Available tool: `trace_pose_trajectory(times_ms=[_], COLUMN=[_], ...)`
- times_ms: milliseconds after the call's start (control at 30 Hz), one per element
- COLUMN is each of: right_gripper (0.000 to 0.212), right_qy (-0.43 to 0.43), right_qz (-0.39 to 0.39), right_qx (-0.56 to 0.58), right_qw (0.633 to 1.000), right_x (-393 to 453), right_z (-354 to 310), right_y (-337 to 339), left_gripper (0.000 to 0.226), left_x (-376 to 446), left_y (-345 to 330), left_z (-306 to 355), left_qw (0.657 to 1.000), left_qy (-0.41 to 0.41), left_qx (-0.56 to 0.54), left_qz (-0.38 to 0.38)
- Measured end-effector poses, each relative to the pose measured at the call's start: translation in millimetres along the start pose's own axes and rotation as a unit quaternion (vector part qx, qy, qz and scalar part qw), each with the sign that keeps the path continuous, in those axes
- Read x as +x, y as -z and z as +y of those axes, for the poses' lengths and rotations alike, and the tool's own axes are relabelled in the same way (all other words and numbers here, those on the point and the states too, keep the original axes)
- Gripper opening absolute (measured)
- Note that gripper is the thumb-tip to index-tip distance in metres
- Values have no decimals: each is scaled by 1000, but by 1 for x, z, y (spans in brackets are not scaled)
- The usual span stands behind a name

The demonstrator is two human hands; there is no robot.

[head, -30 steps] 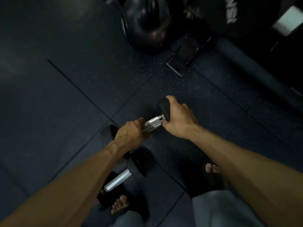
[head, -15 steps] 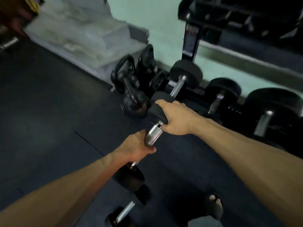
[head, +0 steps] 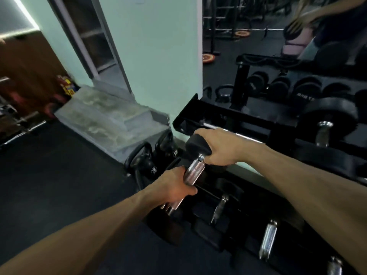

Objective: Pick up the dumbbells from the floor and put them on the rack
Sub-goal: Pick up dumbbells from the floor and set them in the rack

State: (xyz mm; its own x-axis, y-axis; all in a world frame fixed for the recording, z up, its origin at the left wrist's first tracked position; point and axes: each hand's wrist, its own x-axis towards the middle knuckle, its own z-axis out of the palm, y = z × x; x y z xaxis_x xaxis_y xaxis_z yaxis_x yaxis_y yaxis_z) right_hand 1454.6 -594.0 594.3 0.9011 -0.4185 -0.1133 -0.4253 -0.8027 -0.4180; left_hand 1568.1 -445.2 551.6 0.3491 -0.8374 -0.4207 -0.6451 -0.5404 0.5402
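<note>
Carried thing: a dumbbell with black rubber ends and a knurled chrome handle [head: 194,172], held off the floor in both hands, tilted so its far end is higher than its near end.
Left hand: the left hand [head: 172,190] is wrapped around the lower part of the chrome handle, fingers curled under it and thumb lying across the top.
Right hand: the right hand [head: 220,148] grips the upper black end of the dumbbell from the right side, fingers curled over the top of it.
Landmark: the black steel dumbbell rack [head: 256,124], tiered, standing along the pale green wall [head: 158,56].
Dumbbell relative to rack: in front of the rack's left end, its upper black end just below the front edge of the middle shelf and its lower end above the bottom tier; whether it touches the rack cannot be told.
On the rack, bottom tier: several more dumbbells with chrome handles [head: 268,241], lying side by side to the right of the carried one.
On the rack, middle shelf: a large round black dumbbell [head: 327,116] at the right.
On the rack, further back: a row of black round-ended dumbbells [head: 282,88].
Left of the rack: black kettlebells with white markings [head: 153,165] on the dark rubber floor [head: 59,185], touching one another, just beside the rack's left end.
Behind the kettlebells: grey concrete steps [head: 107,120] against the wall.
Far beyond the rack: another person [head: 317,26], blurred, at the upper right.
</note>
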Motion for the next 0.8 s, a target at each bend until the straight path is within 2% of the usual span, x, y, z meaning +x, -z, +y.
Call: trace_pose_trajectory(times_ms=[100,200,300,467,633,800], right_gripper=[41,48,46,50,49,47], right_qy=[2,0,-20,-68,-114,-141], right_qz=[-7,-9,-9,13,34,23], right_qx=[-2,-8,-6,-3,22,11], right_qw=[1000,1000,1000,998,993,990], right_x=[10,23,38,56,55,53], right_z=[25,47,75,131,185,235], right_y=[38,68,93,121,136,147], left_gripper=[32,29,36,42,33,38], left_x=[24,54,92,156,206,242], left_y=[13,25,33,42,36,13], left_z=[36,66,90,128,165,200], left_qw=[1000,999,998,995,990,989], left_qy=[-21,-34,-49,-81,-111,-116], left_qx=[7,19,29,53,73,72], left_qz=[4,0,-17,-36,-47,-65])
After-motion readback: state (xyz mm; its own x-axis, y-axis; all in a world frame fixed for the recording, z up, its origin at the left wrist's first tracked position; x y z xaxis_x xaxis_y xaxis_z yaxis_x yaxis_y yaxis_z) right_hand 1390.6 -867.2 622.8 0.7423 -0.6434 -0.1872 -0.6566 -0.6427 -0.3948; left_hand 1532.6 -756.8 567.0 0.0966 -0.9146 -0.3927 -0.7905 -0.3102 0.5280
